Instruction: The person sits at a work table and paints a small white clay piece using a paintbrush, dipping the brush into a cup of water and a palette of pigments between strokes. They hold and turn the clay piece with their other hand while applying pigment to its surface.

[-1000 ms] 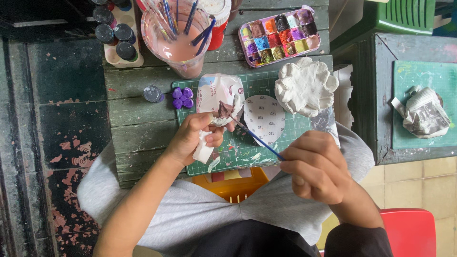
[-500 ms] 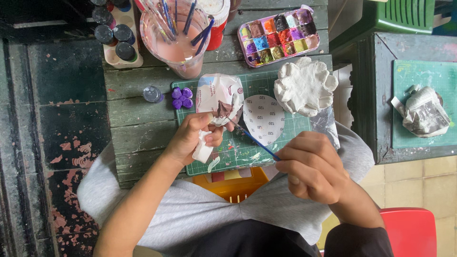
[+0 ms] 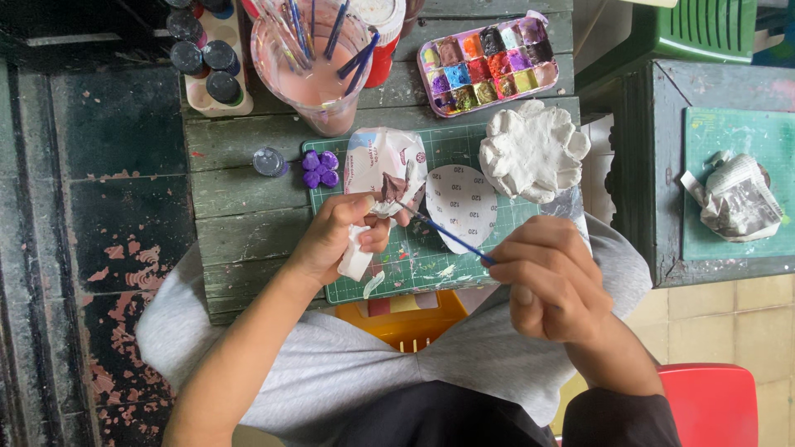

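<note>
The person sits close to a small wooden table (image 3: 240, 223), and a green cutting mat (image 3: 431, 248) lies at its near edge, in the middle of the frame. The left hand (image 3: 335, 240) is curled around a small white clay piece (image 3: 358, 261), holding it over the left part of the mat; the fingers are closed on it. The right hand (image 3: 551, 285) is at the lower right of the mat, its fingers pinched tight on a thin blue paintbrush (image 3: 447, 236). The brush tip reaches up and left to the clay piece, just at the left thumb.

Between both hands there is a strip of free mat, with paint spots on it. A round sheet of sandpaper (image 3: 464, 203) lies just above the brush, and a white clay flower (image 3: 534, 153) sits at the upper right corner of the mat, partly over its edge. A crumpled white wrapper (image 3: 385, 161) is just above the left hand. Small purple flower pieces (image 3: 319, 168) are at the upper left corner of the mat.

At the top of the frame the room is narrow: a water cup with brushes (image 3: 315, 62) and a paint palette (image 3: 489, 62) stand side by side.
</note>
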`<state>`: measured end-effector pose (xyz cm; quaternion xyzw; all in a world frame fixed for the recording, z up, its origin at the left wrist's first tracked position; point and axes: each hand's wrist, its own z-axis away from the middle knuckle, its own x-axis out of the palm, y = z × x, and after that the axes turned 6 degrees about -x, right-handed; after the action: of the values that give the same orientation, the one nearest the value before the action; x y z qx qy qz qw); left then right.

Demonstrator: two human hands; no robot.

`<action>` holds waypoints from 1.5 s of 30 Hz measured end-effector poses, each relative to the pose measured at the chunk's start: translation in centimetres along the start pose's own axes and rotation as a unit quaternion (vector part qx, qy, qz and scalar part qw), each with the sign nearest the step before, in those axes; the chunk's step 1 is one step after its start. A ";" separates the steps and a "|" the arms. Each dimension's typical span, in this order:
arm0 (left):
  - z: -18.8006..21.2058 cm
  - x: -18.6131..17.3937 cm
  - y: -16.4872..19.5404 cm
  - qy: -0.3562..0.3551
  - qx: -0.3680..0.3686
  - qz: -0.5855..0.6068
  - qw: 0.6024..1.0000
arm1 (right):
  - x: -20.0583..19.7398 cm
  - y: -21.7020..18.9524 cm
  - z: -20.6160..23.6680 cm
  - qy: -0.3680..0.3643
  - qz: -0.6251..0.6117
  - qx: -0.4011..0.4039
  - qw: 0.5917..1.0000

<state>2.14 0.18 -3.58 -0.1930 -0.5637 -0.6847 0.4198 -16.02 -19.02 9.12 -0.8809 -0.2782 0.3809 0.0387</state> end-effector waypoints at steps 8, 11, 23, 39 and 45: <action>0.0 0.0 0.0 -0.001 0.009 -0.004 1.000 | -0.1 -0.1 0.0 -0.017 -0.001 -0.001 1.000; 0.0 0.1 0.2 -0.009 0.011 0.002 1.000 | -0.1 -0.1 0.0 0.018 -0.002 0.003 1.000; -0.1 -0.2 -0.1 0.010 0.008 -0.017 1.000 | -0.3 -0.3 0.2 0.010 0.009 0.010 1.000; -0.1 0.1 0.0 0.015 0.007 -0.005 1.000 | -0.4 -0.6 -0.3 -0.006 0.021 0.008 1.000; -0.2 0.0 -0.2 0.017 0.003 0.002 1.000 | -0.3 -0.7 -0.1 -0.023 0.019 -0.041 0.999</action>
<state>2.05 -0.01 -3.80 -0.1813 -0.5582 -0.6853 0.4311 -16.43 -18.57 9.58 -0.8778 -0.2777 0.3901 -0.0112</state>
